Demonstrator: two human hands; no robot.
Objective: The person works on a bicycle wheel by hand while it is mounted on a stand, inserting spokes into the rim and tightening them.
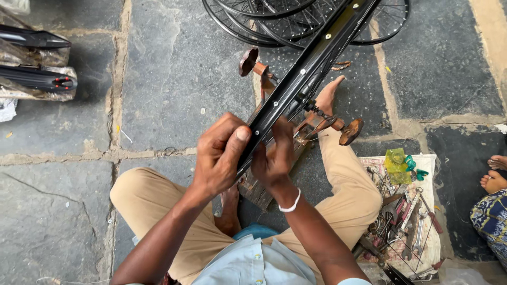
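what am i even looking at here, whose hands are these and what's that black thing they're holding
This is one picture from a camera worn on a person's head, looking down at their own lap and hands. The person sits on a stone-slab floor with knees spread. Both the left hand and the right hand grip a black bicycle wheel rim, seen edge-on, which sits in a rusty brown stand with knobbed ends. More spoked wheels lie at the top. On the right, a cloth holds spanners and other hand tools. At the far right edge is another person's foot. At the left lie black parts in plastic wrapping.
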